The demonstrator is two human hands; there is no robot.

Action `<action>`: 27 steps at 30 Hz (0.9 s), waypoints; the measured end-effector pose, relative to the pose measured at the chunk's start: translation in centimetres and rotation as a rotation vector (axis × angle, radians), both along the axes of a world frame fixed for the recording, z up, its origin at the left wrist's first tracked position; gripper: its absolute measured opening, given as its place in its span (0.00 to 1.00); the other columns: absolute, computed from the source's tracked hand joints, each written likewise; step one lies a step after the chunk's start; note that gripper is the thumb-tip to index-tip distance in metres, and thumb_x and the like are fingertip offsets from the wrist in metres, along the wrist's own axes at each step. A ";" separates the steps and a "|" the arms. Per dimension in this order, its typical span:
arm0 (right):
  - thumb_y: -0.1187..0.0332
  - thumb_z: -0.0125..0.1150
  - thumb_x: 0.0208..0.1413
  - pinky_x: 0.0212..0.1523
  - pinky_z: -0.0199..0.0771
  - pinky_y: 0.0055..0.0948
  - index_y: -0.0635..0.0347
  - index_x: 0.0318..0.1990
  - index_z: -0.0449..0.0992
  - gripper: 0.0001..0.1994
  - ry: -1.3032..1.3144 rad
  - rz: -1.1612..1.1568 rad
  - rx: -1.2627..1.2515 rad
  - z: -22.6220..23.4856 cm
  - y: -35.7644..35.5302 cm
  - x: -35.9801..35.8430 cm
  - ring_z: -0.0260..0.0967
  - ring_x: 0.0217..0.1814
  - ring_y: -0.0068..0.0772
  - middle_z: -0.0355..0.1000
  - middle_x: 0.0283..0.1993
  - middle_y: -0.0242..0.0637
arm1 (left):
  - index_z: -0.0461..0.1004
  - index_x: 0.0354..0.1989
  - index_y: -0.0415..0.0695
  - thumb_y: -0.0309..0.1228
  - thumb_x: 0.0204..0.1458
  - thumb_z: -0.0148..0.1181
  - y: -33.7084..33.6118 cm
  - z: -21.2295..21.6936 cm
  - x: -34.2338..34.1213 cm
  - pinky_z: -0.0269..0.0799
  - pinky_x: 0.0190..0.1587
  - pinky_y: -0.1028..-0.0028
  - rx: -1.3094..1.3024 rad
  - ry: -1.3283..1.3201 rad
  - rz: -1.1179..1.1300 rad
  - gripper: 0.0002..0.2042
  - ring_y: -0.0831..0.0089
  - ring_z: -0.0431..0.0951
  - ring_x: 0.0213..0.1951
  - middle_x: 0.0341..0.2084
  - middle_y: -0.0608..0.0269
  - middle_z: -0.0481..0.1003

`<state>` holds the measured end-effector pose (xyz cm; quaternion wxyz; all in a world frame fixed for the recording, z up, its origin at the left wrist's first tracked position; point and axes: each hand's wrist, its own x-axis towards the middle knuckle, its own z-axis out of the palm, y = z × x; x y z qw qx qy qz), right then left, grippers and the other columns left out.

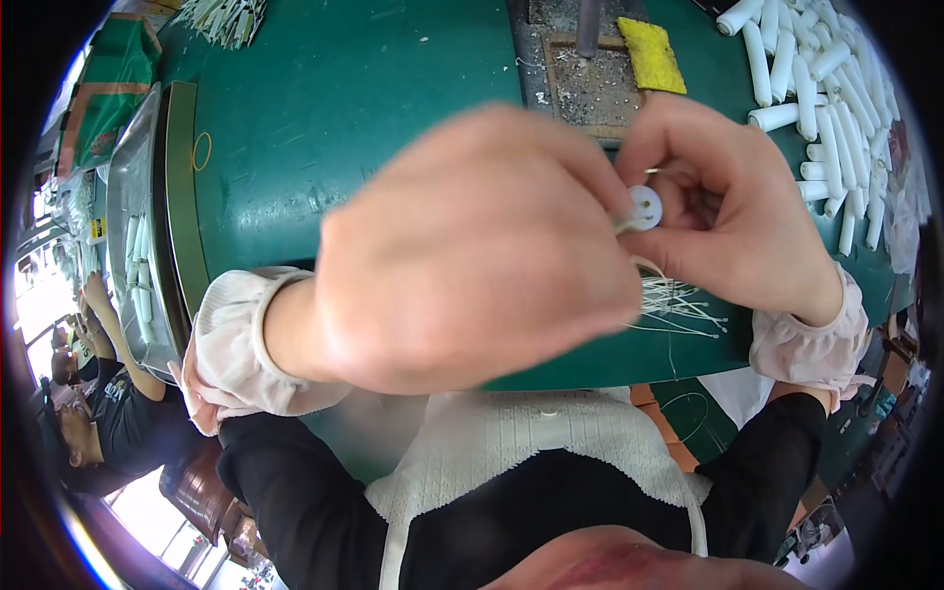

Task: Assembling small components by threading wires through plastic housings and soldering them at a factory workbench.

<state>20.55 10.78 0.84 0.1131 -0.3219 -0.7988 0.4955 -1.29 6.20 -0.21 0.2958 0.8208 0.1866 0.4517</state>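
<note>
My right hand (737, 202) is closed around a small white round piece (645, 207) with little holes in its face, held between thumb and fingers. A thin pale wire runs at the edge of this piece, by the fingertips of my left hand (482, 256). The left hand is closed and blurred by motion; its fingertips pinch at the wire, partly hidden behind its own knuckles. Whether a longer body sits behind the round face is hidden by the right hand. Below both hands, a bundle of thin white wires (678, 307) lies on the green table (344, 108).
Many white tubes (836, 108) are heaped at the far right. Ahead stands a dark metal fixture (587, 29) with a grimy tray, beside a yellow sponge (652, 56). A clear-walled bin (147, 197) holds tubes at the left. Another person (108, 393) works beyond it.
</note>
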 end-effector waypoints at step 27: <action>0.76 0.72 0.40 0.23 0.51 0.12 0.62 0.36 0.68 0.17 0.050 -0.061 -0.410 -0.4 -0.3 0.0 0.55 0.25 0.07 0.63 0.25 0.22 | 0.74 0.33 0.32 0.14 0.44 0.60 0.5 0.0 -1.5 0.71 0.42 0.74 -0.468 0.099 0.042 0.07 0.66 0.76 0.37 0.33 0.50 0.74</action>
